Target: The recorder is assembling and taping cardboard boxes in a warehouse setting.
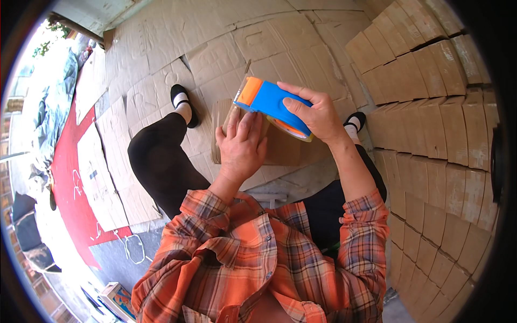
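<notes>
While my right hand (315, 110) wraps firmly around the blue body of a tape dispenser (274, 102), thumb over its near face and forefinger along its far edge, I hold it above the brown carton (277, 151) that sits between my legs. The dispenser slants over the carton's far part, its orange end toward the carton's far left and its round end toward the right. My left hand (242, 148) lies palm down on the carton, open, fingers stretched forward and slightly parted, gripping nothing. Its fingertips reach just under the orange end; whether they touch it I cannot tell. Nor can I tell whether the carton is folded flat, as my hands hide much of it.

Flattened cardboard sheets (210, 43) cover the floor beyond the carton and around it. To its left is one black shoe (186, 105), to its right the other. Well to the carton's right rise rows of stacked boxes (431, 118); well to its left lies a red sheet (70, 177).
</notes>
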Motion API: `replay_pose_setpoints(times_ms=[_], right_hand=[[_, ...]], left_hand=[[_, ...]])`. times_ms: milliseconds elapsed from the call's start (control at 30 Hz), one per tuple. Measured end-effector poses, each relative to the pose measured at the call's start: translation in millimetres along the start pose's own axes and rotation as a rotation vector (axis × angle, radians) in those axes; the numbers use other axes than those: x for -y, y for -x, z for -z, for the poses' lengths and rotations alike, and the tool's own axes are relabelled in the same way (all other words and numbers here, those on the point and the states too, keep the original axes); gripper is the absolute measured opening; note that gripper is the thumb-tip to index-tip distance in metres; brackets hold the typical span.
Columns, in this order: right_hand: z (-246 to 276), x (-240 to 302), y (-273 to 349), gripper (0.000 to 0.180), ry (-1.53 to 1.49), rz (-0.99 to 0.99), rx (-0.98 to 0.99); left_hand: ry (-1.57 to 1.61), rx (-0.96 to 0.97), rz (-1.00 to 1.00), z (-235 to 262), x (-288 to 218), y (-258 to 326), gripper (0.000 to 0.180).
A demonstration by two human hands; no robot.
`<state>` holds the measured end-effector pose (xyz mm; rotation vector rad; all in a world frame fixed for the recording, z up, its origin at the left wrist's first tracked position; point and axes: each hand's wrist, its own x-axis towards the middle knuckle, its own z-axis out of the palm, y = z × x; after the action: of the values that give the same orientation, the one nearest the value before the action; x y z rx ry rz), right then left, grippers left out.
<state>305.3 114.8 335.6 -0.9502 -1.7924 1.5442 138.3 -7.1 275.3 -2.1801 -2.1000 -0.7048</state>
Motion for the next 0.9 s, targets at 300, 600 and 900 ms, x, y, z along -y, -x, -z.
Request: replay_pose_setpoints(times_ms=[300,600,900], right_hand=[[-0.5,-1.5,0.6,0.035,-0.024,-0.01,-0.009],[12.2,6.7,10.8,0.037,0.057,-0.051,-0.003],[56.9,14.2,67.6,0.037,0.099,-0.11,-0.081]], left_hand=[[0.039,-0.038,-0.004,-0.2,3.4,4.6,0.052],[-0.017,0.013,-0.011,-1.1,-6.4,-1.7,0.049],[0.0,-0.006,0.005,3.4,5.2,-5.7,0.047]])
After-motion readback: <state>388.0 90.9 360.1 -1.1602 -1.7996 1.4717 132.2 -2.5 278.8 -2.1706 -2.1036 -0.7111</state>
